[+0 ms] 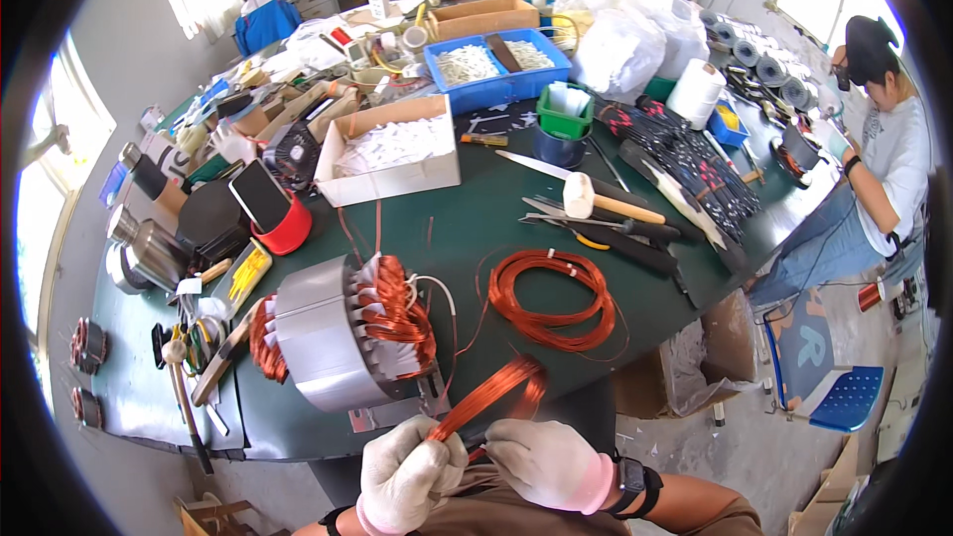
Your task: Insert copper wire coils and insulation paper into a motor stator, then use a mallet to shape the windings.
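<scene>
Here, your left grip (412, 469) tight on the copper coil (490, 397), long axis rightward-away near the stator (320, 334); right grip (549, 464), closure unclear.

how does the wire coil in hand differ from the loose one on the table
The left hand grips the held coil; the table coil lies flat. The held coil is a narrow loop; the table coil a broad ring. The table coil shows white bands, the held coil none. Both look copper-coloured.
</scene>
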`<action>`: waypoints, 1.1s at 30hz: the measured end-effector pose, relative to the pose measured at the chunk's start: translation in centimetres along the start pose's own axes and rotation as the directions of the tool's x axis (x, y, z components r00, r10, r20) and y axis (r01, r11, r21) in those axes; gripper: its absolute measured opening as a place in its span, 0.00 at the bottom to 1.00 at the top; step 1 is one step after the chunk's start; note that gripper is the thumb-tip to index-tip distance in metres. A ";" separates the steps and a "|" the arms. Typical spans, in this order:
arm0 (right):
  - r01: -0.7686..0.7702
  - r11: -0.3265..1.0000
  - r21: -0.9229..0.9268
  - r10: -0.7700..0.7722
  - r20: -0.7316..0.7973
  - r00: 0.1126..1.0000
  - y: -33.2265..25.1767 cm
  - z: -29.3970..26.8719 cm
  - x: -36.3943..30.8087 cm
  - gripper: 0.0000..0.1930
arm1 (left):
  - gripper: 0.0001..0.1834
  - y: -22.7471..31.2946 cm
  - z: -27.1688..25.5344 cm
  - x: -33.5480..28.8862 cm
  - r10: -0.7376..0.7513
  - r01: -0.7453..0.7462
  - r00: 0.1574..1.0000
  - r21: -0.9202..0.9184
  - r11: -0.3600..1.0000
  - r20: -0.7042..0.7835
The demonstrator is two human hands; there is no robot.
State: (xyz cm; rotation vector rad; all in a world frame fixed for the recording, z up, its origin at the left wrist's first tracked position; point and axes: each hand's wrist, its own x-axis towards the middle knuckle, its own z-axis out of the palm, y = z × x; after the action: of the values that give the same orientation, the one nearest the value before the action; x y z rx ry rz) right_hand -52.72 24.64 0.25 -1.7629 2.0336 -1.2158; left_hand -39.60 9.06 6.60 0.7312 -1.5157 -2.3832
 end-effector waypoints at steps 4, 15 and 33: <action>-0.081 0.992 0.093 0.076 0.059 0.995 0.1 -0.4 -0.4 0.05 | 0.11 -0.5 -0.1 -0.5 -0.033 0.034 0.999 -0.008 0.999 0.012; -0.654 0.739 0.161 0.632 -0.502 0.591 8.9 -8.3 -14.7 0.09 | 0.13 0.9 -1.3 0.2 0.217 -0.210 0.976 -0.149 0.966 0.032; -0.976 -0.076 -0.205 0.631 -0.767 0.112 20.5 -18.4 -25.9 0.17 | 0.10 0.5 -3.9 0.7 0.138 -0.107 0.985 -0.254 0.961 0.105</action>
State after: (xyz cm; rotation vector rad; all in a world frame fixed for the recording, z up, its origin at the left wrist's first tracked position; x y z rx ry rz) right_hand -72.06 55.21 -10.94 0.3462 3.2417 -0.2517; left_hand -38.24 5.53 5.47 0.4305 -1.2314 -2.4996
